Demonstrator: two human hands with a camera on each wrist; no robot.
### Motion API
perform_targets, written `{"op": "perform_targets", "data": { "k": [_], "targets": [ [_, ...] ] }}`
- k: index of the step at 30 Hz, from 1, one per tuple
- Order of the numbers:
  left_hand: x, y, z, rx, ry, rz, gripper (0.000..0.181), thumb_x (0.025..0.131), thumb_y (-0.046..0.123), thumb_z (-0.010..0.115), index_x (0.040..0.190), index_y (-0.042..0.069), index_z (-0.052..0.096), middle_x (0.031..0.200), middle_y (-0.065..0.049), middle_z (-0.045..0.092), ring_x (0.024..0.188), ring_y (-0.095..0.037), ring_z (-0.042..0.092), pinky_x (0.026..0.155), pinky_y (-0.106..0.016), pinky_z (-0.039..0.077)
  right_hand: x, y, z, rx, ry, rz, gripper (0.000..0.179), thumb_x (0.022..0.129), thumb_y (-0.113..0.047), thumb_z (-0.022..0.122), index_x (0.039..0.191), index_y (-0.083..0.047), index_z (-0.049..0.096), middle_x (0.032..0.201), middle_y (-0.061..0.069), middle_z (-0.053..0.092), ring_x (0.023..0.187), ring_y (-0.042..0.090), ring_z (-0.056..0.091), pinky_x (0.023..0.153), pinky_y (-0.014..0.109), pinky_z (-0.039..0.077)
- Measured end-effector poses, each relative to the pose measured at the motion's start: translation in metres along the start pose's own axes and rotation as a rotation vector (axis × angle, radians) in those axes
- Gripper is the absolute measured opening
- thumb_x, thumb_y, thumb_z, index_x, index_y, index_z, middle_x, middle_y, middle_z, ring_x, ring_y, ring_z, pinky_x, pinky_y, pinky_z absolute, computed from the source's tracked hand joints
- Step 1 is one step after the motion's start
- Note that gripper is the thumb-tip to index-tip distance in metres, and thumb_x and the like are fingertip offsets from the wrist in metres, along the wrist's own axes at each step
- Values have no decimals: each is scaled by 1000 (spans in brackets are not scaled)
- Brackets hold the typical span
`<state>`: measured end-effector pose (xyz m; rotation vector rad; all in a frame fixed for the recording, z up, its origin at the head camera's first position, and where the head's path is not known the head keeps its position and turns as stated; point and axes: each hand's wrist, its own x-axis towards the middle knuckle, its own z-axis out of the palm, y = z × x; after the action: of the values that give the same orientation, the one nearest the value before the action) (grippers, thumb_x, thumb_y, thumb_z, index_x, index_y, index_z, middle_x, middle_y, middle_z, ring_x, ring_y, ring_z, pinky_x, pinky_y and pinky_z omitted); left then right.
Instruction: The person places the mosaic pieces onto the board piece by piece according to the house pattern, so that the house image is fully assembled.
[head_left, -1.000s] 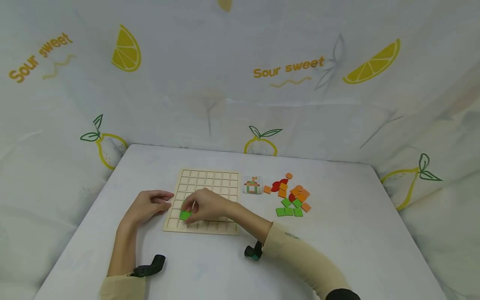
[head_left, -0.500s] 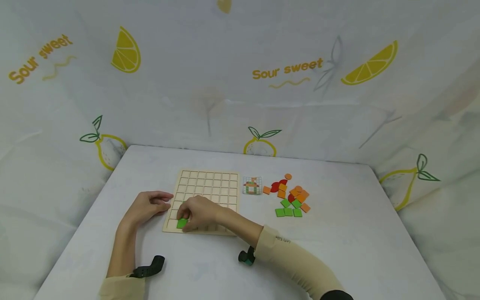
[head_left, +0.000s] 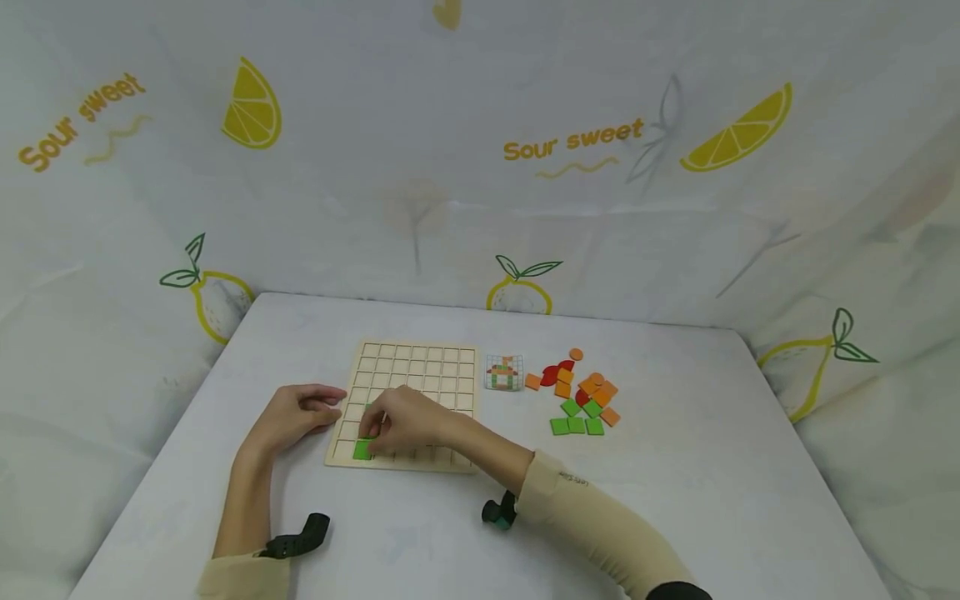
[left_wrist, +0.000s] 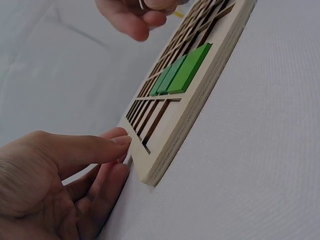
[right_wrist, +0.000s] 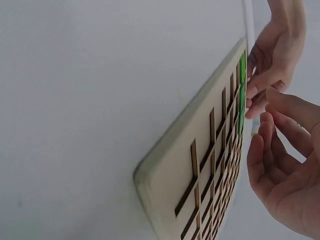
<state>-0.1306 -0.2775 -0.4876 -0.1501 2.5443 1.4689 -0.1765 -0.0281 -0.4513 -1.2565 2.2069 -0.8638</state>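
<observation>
Head view, lower centre-left: see the flat green square tile (head_left: pixel 362 451), just released and so apparently placed, in the pale wooden grid board's near row, below the right hand (head_left: pixel 408 419), fingers loosened and empty, and left hand (head_left: pixel 294 414), fingers relaxed.

The pale wooden board (head_left: pixel 412 364) lies flat on the surface (head_left: pixel 405 542), its dark-lined grid of square cells facing up. Three flat green tiles (left_wrist: pixel 190 70) sit in a row in the second column from the left, running from the nearest cell toward the far side.
</observation>
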Motion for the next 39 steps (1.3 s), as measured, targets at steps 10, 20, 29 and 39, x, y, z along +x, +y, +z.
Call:
{"op": "perform_targets", "data": {
  "k": [10,20,29,39],
  "targets": [
    [1,0,2,12,7,-31,41,96,8,80,134,-4,72,100,-9,80,87,-11,70,73,-21,59,-46,52,-62,64,165,127,17,95,-14,83,109,-3,82,96,6,80,83,6,67,78,18,55],
    [0,1,3,-6,6,-27,40,96,6,79,134,-5,72,97,-6,79,86,-8,69,75,-19,59,-113,112,-102,123,336,290,22,96,-17,83,114,-3,81,103,11,81,84,12,72,74,23,57],
    [-2,1,5,-8,6,-16,39,96,6,78,133,-5,72,92,-3,77,84,-7,68,76,-19,59,-153,147,-104,123,368,411,26,96,-21,83,116,-4,81,106,12,79,84,15,68,75,25,55],
    [-2,1,3,16,11,-8,40,96,9,80,133,-4,72,98,-8,78,86,-10,68,74,-20,58,-169,155,-104,121,341,396,30,92,-18,88,117,-2,81,109,15,80,90,16,68,78,21,54]
  ]
}}
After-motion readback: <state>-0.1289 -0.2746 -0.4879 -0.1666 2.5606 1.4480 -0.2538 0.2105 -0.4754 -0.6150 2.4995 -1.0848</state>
